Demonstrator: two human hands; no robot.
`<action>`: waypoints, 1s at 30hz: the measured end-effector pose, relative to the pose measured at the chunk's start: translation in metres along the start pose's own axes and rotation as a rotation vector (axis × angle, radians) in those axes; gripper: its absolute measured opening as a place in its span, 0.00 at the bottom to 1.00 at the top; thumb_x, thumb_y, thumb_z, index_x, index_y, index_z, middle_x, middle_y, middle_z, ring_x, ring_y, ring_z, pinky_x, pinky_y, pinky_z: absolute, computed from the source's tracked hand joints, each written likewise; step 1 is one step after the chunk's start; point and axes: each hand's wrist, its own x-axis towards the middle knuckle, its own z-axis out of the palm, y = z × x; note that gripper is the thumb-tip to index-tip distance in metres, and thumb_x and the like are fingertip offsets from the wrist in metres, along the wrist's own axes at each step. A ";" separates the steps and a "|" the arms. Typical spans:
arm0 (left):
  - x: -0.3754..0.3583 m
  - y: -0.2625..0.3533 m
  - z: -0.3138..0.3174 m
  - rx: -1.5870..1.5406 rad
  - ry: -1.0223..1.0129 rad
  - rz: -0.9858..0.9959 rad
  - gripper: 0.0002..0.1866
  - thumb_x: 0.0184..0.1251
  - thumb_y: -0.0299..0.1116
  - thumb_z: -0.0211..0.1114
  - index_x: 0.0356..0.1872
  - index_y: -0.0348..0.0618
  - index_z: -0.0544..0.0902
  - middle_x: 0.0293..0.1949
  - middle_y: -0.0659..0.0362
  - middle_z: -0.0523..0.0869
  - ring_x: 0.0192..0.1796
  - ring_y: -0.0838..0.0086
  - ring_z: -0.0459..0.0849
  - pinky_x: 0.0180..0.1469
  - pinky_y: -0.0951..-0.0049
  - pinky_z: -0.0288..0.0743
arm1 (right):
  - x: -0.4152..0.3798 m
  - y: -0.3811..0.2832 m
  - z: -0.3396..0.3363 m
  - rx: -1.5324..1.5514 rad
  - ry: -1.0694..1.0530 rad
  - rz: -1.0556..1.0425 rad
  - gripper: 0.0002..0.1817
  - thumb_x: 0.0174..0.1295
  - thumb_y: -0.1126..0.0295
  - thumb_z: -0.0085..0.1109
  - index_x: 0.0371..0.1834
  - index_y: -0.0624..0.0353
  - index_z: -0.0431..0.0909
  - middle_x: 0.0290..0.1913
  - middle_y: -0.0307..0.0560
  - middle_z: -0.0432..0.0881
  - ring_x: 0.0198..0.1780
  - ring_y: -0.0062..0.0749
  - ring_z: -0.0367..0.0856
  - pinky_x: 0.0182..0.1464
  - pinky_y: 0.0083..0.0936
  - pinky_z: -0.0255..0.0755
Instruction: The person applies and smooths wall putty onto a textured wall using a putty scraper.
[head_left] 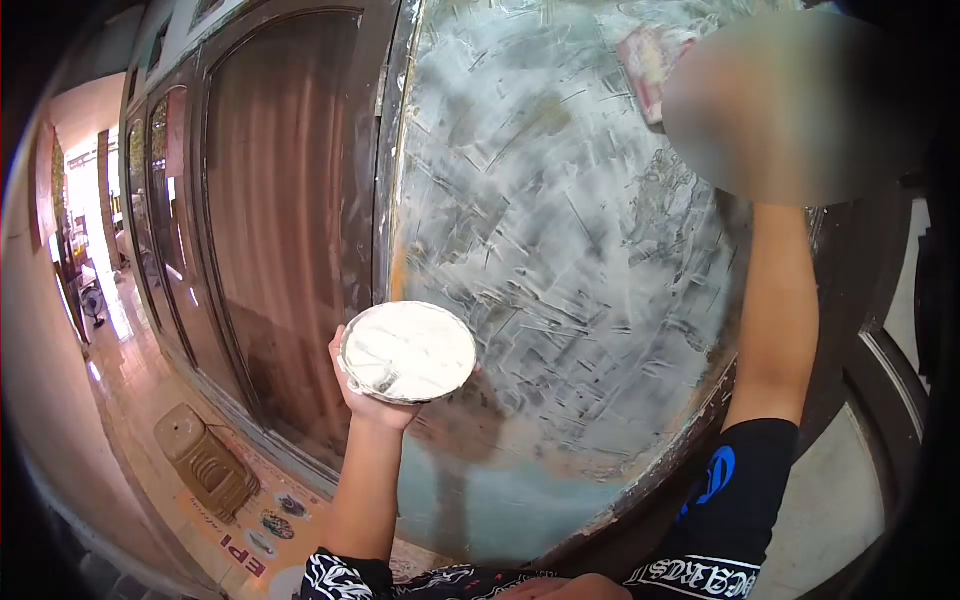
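Brown chair (210,465) on floor (130,375). Left hand (376,411) holding bowl (428,400) of white paste (420,345) before smeared panel's (560,250) left edge. Upper right corner: right hand (735,90) beside reddish tool (642,80); blurred, grip can't be told.

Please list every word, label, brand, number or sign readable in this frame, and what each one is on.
"EPI": on the orange floor banner; whether the word continues is unclear.
Smaller lettering on that banner: too blurred to read.
White ornate lettering on the black right sleeve: too distorted to read surely.
Blue mark on that sleeve: possibly a "C", uncertain.
White pattern on the left sleeve: no legible word.
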 end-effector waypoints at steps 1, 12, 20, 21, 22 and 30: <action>0.000 0.000 0.000 -0.013 -0.006 -0.005 0.40 0.69 0.66 0.46 0.68 0.43 0.75 0.69 0.47 0.75 0.68 0.39 0.72 0.67 0.25 0.60 | -0.008 -0.017 -0.001 -0.113 0.027 0.056 0.26 0.64 0.46 0.65 0.46 0.61 0.87 0.37 0.48 0.89 0.39 0.30 0.84 0.47 0.29 0.74; 0.001 0.000 -0.007 0.003 -0.030 -0.028 0.40 0.68 0.66 0.47 0.67 0.44 0.76 0.68 0.47 0.75 0.67 0.39 0.73 0.66 0.22 0.58 | -0.002 -0.009 0.010 -0.022 -0.133 -0.038 0.26 0.63 0.41 0.62 0.46 0.52 0.89 0.38 0.47 0.90 0.39 0.42 0.86 0.51 0.41 0.73; -0.002 0.010 -0.011 0.020 -0.018 0.001 0.39 0.69 0.66 0.47 0.67 0.44 0.76 0.68 0.47 0.75 0.67 0.37 0.72 0.66 0.22 0.58 | 0.026 0.034 -0.041 0.103 0.123 0.079 0.28 0.64 0.45 0.65 0.47 0.65 0.87 0.34 0.41 0.87 0.36 0.24 0.79 0.45 0.23 0.72; -0.002 0.010 -0.012 0.015 -0.004 -0.004 0.39 0.69 0.66 0.47 0.67 0.45 0.76 0.69 0.47 0.75 0.68 0.37 0.72 0.67 0.22 0.58 | 0.013 0.021 -0.031 0.143 0.049 0.010 0.26 0.65 0.47 0.65 0.46 0.64 0.87 0.36 0.45 0.89 0.38 0.27 0.83 0.46 0.24 0.73; -0.001 0.011 -0.014 0.013 0.008 -0.011 0.39 0.69 0.66 0.47 0.67 0.45 0.76 0.69 0.47 0.74 0.68 0.37 0.71 0.67 0.22 0.57 | 0.003 0.013 -0.020 0.182 -0.023 -0.057 0.25 0.65 0.48 0.65 0.44 0.63 0.87 0.38 0.49 0.90 0.41 0.30 0.86 0.47 0.25 0.74; -0.003 0.014 -0.010 0.009 -0.038 -0.004 0.39 0.68 0.66 0.47 0.67 0.44 0.76 0.69 0.47 0.74 0.67 0.38 0.73 0.66 0.23 0.61 | 0.039 0.085 -0.052 -0.100 0.100 0.190 0.30 0.63 0.41 0.63 0.49 0.59 0.88 0.41 0.48 0.90 0.41 0.38 0.86 0.50 0.31 0.74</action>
